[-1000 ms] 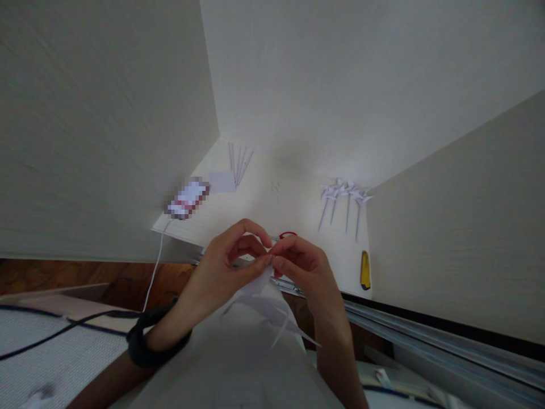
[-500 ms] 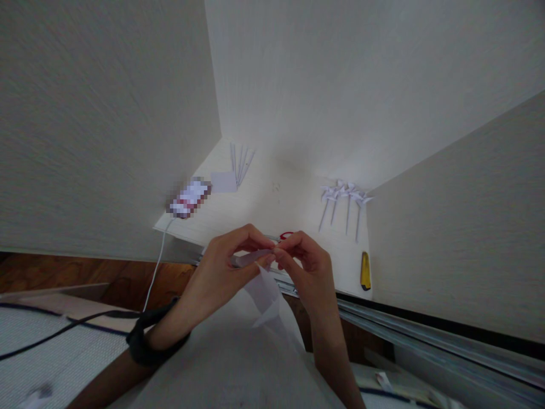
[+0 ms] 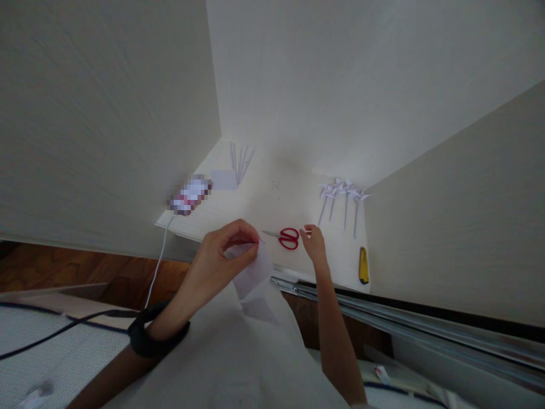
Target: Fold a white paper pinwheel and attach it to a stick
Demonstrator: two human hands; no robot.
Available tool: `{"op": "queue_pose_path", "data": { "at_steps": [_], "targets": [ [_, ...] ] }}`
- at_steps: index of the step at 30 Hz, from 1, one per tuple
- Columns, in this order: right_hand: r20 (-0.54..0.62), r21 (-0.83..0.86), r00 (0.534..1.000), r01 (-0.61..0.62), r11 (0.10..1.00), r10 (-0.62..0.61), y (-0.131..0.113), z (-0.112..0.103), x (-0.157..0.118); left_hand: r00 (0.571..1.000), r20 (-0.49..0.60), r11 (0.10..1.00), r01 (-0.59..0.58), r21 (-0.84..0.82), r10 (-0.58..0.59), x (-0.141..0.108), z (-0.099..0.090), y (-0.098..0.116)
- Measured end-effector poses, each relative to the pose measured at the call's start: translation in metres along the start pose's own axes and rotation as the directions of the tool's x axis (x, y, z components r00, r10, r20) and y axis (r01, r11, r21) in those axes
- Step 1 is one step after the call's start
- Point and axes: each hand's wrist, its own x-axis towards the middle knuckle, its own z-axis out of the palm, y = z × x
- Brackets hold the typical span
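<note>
While L hand (image 3: 219, 258) pinches creased ppr (image 3: 254, 275), R hand (image 3: 315, 243) sits nr red-looped scissors (image 3: 282, 234).

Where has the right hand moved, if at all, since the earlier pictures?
Yes: the right hand went rightward and forward, to the right of the red-handled scissors.

left hand (image 3: 227, 253) pinching paper (image 3: 253, 272) — right hand (image 3: 314, 243) beside scissors (image 3: 288, 238)

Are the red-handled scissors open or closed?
The scissors look closed: their blades show as one narrow strip, red handles side by side.
</note>
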Motion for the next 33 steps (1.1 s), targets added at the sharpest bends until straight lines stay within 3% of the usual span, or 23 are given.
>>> {"op": "queue_pose_path", "data": {
  "at_steps": [3,8,15,22,27,33],
  "targets": [
    [0.027,-0.115,1.000,0.005,0.993,-0.002,0.020,0.021,-0.003,1.000,-0.021,1.000,-0.003,-0.006,0.003,-0.003,-0.001,-0.003],
    [0.134,-0.240,0.991,0.029,0.970,0.003,0.026,0.051,-0.005,0.999,-0.027,0.994,0.030,-0.102,-0.033,-0.010,-0.001,-0.001],
    [0.259,-0.179,0.965,0.015,0.984,0.033,0.023,0.066,-0.003,1.000,0.002,0.974,0.026,-0.223,-0.027,-0.021,-0.007,0.009],
    [0.355,0.174,0.933,-0.125,0.977,0.057,-0.007,0.047,-0.022,0.998,0.065,0.939,0.010,-0.345,0.013,-0.032,-0.008,0.007],
    [0.368,0.548,0.927,-0.146,0.824,-0.080,-0.053,0.015,-0.047,0.997,0.079,0.920,0.020,-0.392,0.012,-0.034,-0.010,0.013],
    [0.311,0.761,0.938,-0.149,0.631,-0.155,-0.096,-0.021,-0.076,0.995,0.061,0.928,0.099,-0.359,-0.082,-0.033,-0.017,0.021]
  ]
}}
